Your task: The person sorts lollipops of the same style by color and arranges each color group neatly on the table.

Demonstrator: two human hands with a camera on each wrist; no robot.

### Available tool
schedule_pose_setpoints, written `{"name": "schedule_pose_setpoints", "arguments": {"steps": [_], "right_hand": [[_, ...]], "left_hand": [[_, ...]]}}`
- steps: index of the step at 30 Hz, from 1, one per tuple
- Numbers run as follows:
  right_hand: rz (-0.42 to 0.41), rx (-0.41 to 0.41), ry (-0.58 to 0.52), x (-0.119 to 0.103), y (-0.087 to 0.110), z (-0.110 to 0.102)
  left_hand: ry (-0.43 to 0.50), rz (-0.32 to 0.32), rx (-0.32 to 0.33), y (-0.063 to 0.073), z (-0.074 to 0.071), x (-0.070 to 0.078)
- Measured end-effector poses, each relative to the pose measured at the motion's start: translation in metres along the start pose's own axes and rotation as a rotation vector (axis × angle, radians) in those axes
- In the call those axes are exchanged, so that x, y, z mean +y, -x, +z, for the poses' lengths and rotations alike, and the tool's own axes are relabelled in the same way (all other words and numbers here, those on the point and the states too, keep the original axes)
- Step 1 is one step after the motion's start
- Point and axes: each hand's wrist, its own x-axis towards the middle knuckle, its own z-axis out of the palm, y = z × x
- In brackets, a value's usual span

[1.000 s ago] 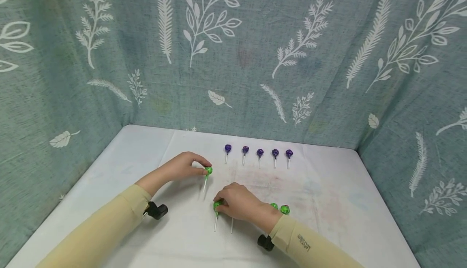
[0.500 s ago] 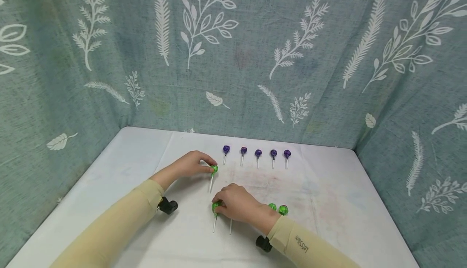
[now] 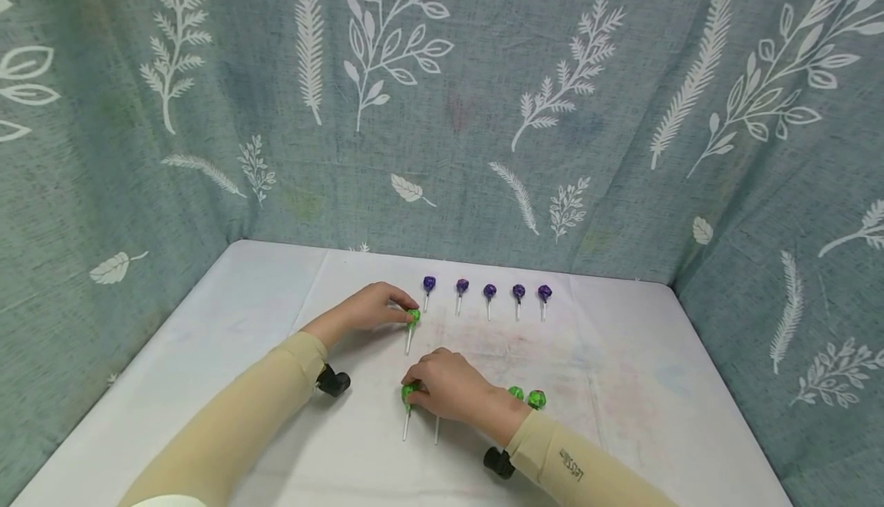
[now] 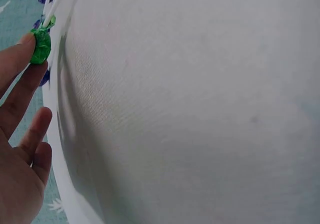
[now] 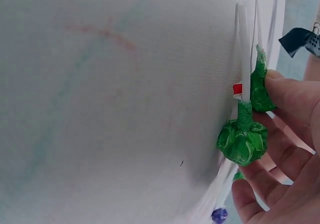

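In the head view my left hand [image 3: 373, 307] pinches a green-wrapped lollipop [image 3: 413, 315] by its head, just in front of the left end of a row of purple lollipops [image 3: 462, 285]. The left wrist view shows this green lollipop [image 4: 41, 46] between thumb and fingertip, the other fingers loosely bent. Nearer the front, my right hand [image 3: 452, 384] holds a second green lollipop [image 3: 409, 394] by the head, its white stick toward me. Beside it, the right wrist view shows another green lollipop [image 5: 242, 140]; in the head view my right hand hides its head.
Two more green lollipops [image 3: 536, 399] lie behind my right forearm, their sticks hidden. Everything is on a white-covered table [image 3: 642, 384], with a leaf-patterned blue-green curtain [image 3: 456, 108] at its back and sides. A black wrist camera [image 3: 334, 381] hangs under my left wrist.
My left hand has moved right and slightly toward the back with its green lollipop, closer to the purple row. My right hand has stayed in place on the other lollipop.
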Motion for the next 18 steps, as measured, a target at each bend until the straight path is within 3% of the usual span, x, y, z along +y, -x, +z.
{"name": "schedule_pose_setpoints", "arguments": {"steps": [18], "right_hand": [[0.015, 0.0, 0.012, 0.001, 0.001, 0.0]], "left_hand": [[-0.009, -0.01, 0.017, -0.013, 0.005, -0.005]]}}
